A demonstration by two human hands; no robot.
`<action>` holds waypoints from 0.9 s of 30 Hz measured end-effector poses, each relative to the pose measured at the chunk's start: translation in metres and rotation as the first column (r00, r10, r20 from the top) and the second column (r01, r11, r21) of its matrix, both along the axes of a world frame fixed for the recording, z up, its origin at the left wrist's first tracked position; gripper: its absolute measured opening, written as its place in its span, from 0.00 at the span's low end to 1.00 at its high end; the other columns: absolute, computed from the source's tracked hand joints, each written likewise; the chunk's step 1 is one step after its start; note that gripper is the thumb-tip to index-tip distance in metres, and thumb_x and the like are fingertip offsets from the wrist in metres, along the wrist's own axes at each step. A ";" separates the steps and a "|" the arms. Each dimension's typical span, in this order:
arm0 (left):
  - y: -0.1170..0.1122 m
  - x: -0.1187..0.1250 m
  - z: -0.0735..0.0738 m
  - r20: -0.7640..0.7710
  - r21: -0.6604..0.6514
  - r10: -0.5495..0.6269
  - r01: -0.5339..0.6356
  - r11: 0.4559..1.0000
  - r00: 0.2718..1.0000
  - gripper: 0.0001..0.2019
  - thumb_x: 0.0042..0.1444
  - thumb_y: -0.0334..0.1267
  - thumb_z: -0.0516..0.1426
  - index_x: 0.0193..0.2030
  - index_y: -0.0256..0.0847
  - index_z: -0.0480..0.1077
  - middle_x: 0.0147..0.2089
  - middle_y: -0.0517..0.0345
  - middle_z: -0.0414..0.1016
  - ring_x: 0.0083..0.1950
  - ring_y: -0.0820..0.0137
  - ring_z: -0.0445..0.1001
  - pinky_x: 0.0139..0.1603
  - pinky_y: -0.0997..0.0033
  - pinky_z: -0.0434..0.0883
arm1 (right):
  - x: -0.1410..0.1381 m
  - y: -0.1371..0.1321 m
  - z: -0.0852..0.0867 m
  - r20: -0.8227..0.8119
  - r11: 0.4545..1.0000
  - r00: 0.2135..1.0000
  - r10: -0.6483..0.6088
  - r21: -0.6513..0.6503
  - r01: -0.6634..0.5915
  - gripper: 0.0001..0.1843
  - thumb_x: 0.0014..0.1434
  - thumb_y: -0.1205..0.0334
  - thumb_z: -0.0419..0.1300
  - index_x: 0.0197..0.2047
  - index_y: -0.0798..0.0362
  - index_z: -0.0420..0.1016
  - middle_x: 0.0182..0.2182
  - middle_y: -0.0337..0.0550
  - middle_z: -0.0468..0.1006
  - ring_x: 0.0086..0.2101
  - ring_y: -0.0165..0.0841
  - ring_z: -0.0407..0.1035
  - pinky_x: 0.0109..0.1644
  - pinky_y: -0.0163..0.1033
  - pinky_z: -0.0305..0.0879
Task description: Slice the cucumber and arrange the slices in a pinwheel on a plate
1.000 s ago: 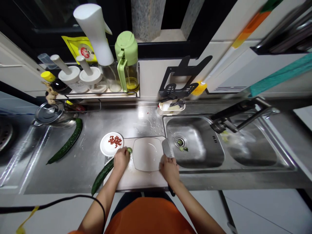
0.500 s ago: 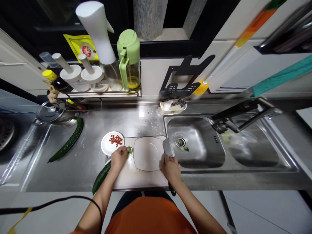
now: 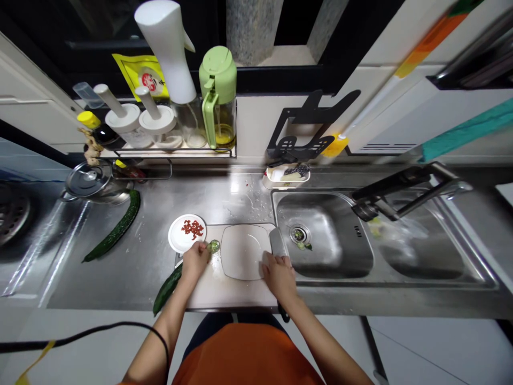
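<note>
Left of the square plate (image 3: 246, 252), a green piece (image 3: 214, 246) is pinched by the nearly closed left hand (image 3: 195, 260), the nearer one. Farther left of the plate, a cucumber (image 3: 167, 290) is slanted lengthwise from beneath that hand toward the person; whether both are joined cannot be told. At the plate's right edge, the right hand (image 3: 280, 275) is placed, fingers curled beside the knife (image 3: 277, 241); its hold cannot be confirmed.

The single head-worn camera faces forward and steeply down from close above the grey stainless-steel counter (image 3: 224, 200). The wide field spans from the black window frame (image 3: 280, 81), upper edge, to the wearer's orange fabric shirt (image 3: 246, 355), lower edge.
</note>
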State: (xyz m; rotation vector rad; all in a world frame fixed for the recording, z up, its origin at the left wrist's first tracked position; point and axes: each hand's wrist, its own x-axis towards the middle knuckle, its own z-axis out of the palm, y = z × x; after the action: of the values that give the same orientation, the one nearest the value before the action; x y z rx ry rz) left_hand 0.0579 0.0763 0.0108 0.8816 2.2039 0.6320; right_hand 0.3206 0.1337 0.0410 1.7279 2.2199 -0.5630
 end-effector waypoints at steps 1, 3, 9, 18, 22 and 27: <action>-0.001 -0.001 0.003 -0.032 -0.002 -0.009 0.009 1.000 0.999 0.08 0.51 0.38 0.53 0.35 0.41 0.70 0.25 0.62 0.75 0.28 0.71 0.73 0.36 0.72 0.65 | 0.000 0.000 0.000 -0.018 1.000 1.000 0.006 -0.001 -0.006 0.20 0.63 0.59 0.51 0.58 0.50 0.65 0.47 0.50 0.72 0.51 0.43 0.58 0.44 0.41 0.58; -0.003 -0.002 0.007 -0.050 0.007 -0.011 0.012 1.000 0.999 0.10 0.51 0.39 0.53 0.37 0.42 0.72 0.27 0.62 0.75 0.29 0.72 0.72 0.37 0.72 0.65 | -0.001 0.000 0.000 -0.079 1.000 0.997 0.015 0.003 -0.015 0.21 0.63 0.59 0.51 0.59 0.51 0.65 0.48 0.50 0.72 0.51 0.42 0.59 0.46 0.41 0.59; 0.003 0.006 0.012 0.269 0.111 -0.011 -0.019 0.994 0.963 0.18 0.49 0.48 0.56 0.40 0.37 0.74 0.23 0.63 0.70 0.24 0.75 0.66 0.29 0.74 0.62 | -0.015 0.004 -0.005 -0.506 0.999 0.863 0.016 -0.022 -0.031 0.15 0.59 0.65 0.54 0.47 0.55 0.75 0.40 0.47 0.78 0.44 0.37 0.67 0.54 0.42 0.58; 0.013 0.047 0.023 0.592 0.129 -0.071 -0.008 0.992 0.803 0.18 0.43 0.49 0.64 0.34 0.35 0.76 0.25 0.59 0.73 0.23 0.77 0.67 0.28 0.75 0.65 | -0.049 0.011 -0.013 -0.748 0.923 0.564 -0.349 -0.379 0.069 0.13 0.54 0.56 0.57 0.39 0.52 0.77 0.34 0.42 0.79 0.36 0.34 0.70 0.42 0.38 0.64; 0.012 0.055 0.020 0.626 0.127 -0.041 -0.050 0.991 0.778 0.17 0.41 0.48 0.64 0.33 0.36 0.75 0.27 0.59 0.74 0.25 0.77 0.67 0.28 0.76 0.63 | -0.049 0.012 -0.014 -0.742 0.918 0.558 -0.372 -0.383 0.102 0.11 0.53 0.57 0.56 0.32 0.54 0.76 0.28 0.40 0.76 0.32 0.32 0.69 0.38 0.36 0.62; 0.012 0.058 0.018 0.686 0.066 -0.005 -0.055 0.996 0.727 0.19 0.41 0.48 0.65 0.37 0.36 0.75 0.21 0.65 0.68 0.21 0.80 0.62 0.22 0.78 0.55 | -0.045 0.013 -0.013 -0.742 0.915 0.557 -0.373 -0.393 0.091 0.10 0.53 0.57 0.56 0.31 0.54 0.75 0.27 0.39 0.75 0.31 0.31 0.67 0.36 0.35 0.59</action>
State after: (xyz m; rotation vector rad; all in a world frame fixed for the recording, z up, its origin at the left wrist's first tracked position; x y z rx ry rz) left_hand 0.1157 0.0882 0.0291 0.5245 1.5147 0.8988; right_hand 0.2755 0.1467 0.0275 1.7952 2.1646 -2.0219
